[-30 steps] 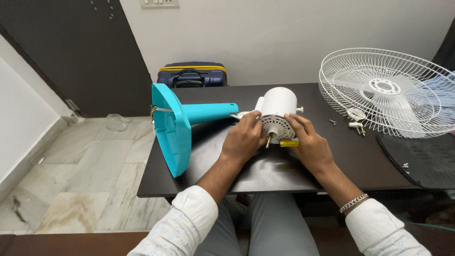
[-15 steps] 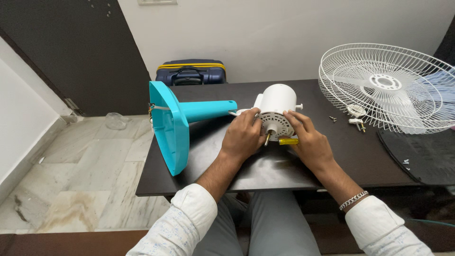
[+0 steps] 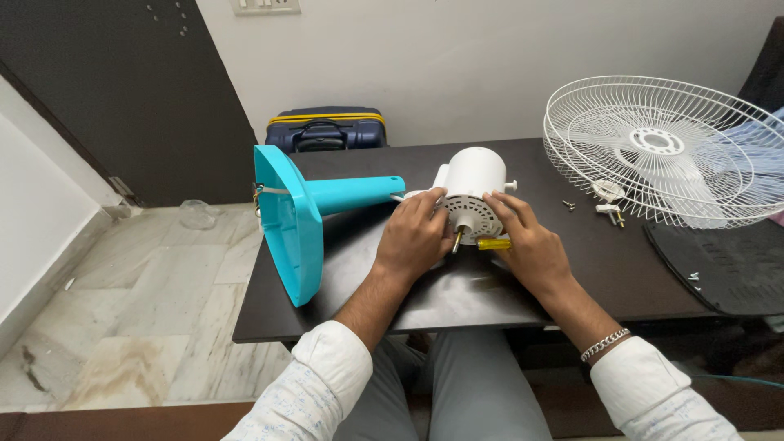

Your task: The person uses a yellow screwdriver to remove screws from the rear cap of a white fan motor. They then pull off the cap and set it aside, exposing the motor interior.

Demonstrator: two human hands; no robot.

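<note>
Marble floor (image 3: 139, 310) fills the left of the view, pale and veined, with a small clear glass dish (image 3: 198, 212) lying on it near the dark door. Far against the white wall stands a navy suitcase (image 3: 328, 129) with a yellow band.

Dark tabletop (image 3: 392, 294) carries the work. At its left edge a turquoise fan base (image 3: 282, 224) stands on its rim, and its turquoise column (image 3: 351, 193) runs rightward, lying level, to the white motor housing (image 3: 476, 173). The housing sits at the table's middle, its vented round face turned toward the person, with a brass shaft (image 3: 458, 238) sticking out of the face's centre.

Left hand (image 3: 415, 235): fingers curled against the left side of the motor face, palm down, gripping the housing. Right hand (image 3: 523, 245): fingers spread on the right side of the face, with a yellow-handled screwdriver (image 3: 494, 243) beneath them, just right of the shaft; I cannot tell whether the hand grips it or merely rests over it. A silver chain bracelet (image 3: 603, 344) sits on the right wrist; both sleeves are white.

Right of the hands: small loose screws (image 3: 567, 204) and a white plastic fitting (image 3: 609, 210) on the table. Far right, a white wire fan guard (image 3: 661, 151) lies tilted, partly over pale blue blades (image 3: 755, 163). Near right, a black mat (image 3: 719, 265) holds a few more screws.
</note>
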